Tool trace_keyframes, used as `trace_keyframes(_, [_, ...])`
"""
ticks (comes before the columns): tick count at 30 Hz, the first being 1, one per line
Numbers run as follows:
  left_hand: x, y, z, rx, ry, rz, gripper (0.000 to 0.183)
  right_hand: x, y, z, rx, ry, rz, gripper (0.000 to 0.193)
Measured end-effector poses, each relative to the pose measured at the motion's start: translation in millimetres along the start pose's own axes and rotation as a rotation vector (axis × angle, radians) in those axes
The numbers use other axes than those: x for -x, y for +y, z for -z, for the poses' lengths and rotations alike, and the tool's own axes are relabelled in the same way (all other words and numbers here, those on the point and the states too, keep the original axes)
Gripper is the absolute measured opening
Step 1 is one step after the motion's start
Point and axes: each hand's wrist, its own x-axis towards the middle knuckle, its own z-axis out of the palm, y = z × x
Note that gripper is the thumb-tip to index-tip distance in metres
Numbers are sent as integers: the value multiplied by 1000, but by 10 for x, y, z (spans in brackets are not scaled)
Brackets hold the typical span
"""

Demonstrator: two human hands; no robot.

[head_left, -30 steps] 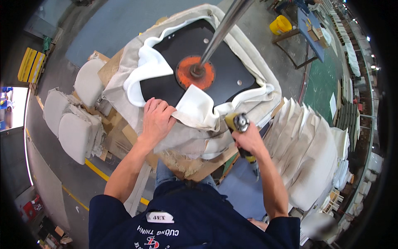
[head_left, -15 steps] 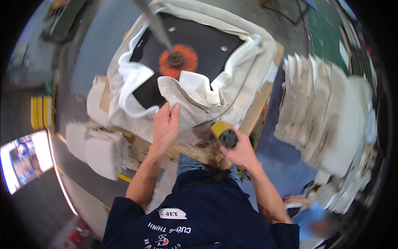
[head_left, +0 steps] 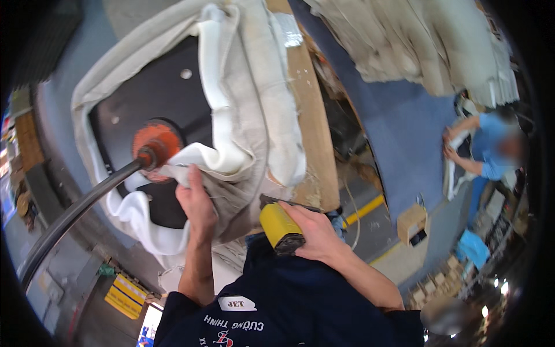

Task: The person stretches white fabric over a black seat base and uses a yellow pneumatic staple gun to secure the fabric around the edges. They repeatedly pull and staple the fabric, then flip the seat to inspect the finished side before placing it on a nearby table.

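A chair seat or cushion in beige fabric lies bottom up, its black underside panel (head_left: 165, 87) showing inside loose edges. White lining (head_left: 222, 124) folds along the rim of the beige cover (head_left: 254, 98). My left hand (head_left: 198, 208) pinches the near edge of that cover between thumb and fingers, beside the panel. In my right hand (head_left: 317, 234) is a yellow and black staple gun (head_left: 279, 226), held close to my body at the cushion's near right corner, apart from the panel. An orange disc (head_left: 151, 141) on a dark rod (head_left: 78, 211) stands at the panel's middle.
The cushion rests on a wooden bench (head_left: 318, 127). Stacked beige covers (head_left: 399, 40) hang over a blue table (head_left: 399, 139) on the right. A co-worker in a blue shirt (head_left: 494, 144) handles a piece there. A yellow crate (head_left: 127, 296) stands lower left.
The view has turned, so the cushion now appears further left and rotated. My left hand still grips the cover's edge. The staple gun has tilted in my right hand, nearer my body.
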Motion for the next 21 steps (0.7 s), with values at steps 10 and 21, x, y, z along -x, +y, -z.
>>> trace_keyframes(10, [43, -54, -64, 38, 3, -162, 34, 66, 90, -163, -15, 86, 63, 97])
trace_keyframes(21, [488, 372, 39, -425, -22, -361, 35, -235, 34, 0, -86, 338, 111, 71])
